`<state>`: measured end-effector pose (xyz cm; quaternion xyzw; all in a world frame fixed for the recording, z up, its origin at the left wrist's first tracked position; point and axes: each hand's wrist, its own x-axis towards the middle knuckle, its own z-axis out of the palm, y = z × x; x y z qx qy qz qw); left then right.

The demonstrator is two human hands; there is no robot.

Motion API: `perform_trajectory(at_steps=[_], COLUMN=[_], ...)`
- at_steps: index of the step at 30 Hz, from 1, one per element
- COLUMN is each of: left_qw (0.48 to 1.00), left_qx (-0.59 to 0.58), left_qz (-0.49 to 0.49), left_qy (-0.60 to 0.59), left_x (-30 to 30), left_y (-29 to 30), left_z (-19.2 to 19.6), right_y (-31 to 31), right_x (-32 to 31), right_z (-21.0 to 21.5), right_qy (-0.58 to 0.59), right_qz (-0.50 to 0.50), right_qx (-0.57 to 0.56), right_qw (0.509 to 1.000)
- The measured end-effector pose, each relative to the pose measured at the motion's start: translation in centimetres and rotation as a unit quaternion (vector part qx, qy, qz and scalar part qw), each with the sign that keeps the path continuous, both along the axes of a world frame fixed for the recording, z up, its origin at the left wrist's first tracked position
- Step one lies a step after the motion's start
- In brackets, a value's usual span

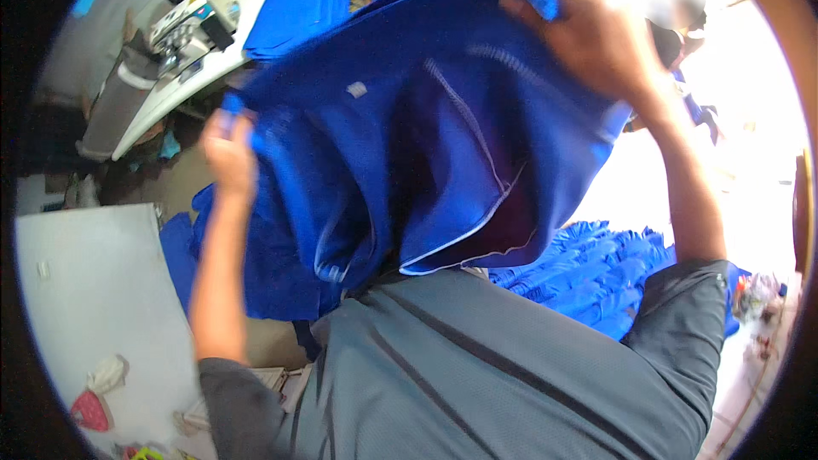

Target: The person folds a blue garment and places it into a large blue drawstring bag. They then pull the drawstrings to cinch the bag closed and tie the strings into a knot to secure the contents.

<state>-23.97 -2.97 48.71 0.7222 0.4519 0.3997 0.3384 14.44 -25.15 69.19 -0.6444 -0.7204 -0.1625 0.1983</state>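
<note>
A dark blue garment point(358, 153) hangs spread out in the air in front of my chest. Pale stitched seams run along its folds, and a small whitish tag sits near its upper part. My left hand point(228, 152) grips the garment's left edge, fingers closed on the cloth. At the upper right, my right hand point(596, 38) pinches the top edge, slightly smeared by motion. Which kind of garment it is cannot be told, as its lower part bunches in loose folds near my grey shirt.
A sewing machine point(196, 21) stands on a white table at the upper left. More blue cloth point(302, 4) lies behind the garment, and a blue pile point(588, 277) at the right. A pale tabletop point(94, 281) is at left. Someone's blurred figure point(673, 4) shows at upper right.
</note>
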Motion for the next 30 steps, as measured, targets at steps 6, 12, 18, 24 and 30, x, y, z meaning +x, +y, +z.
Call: perform_trajectory(at_steps=[6, 12, 18, 24, 30], left_qw=[0.741, 0.902, 0.993, 0.983, 0.751], left_qx=[0.534, 0.311, -0.018, 0.146, 0.433], left_qz=[-0.231, -0.228, -0.109, -0.041, -0.311], left_qy=[0.336, 0.196, -0.044, 0.102, 0.39], left_x=[0.0, 2.6, 11.1, 0.3, 1.7], left_y=[-6.8, -7.3, -12.2, 1.0, -8.1], left_z=[26.1, 10.3, -9.6, 8.4, 27.6], right_y=[-1.4, -5.0, -0.8, -0.6, 0.5], right_x=[-4.5, 12.7, 2.9, 2.2, -4.6], right_z=[-23.8, -13.7, 2.9, -14.5, -22.0], right_qy=[0.287, -0.007, -0.137, 0.137, 0.26], right_qz=[-0.131, -0.117, 0.105, -0.163, 0.058], right_qx=[-0.193, -0.077, -0.124, -0.263, -0.228], right_qw=[0.929, 0.99, 0.977, 0.941, 0.937])
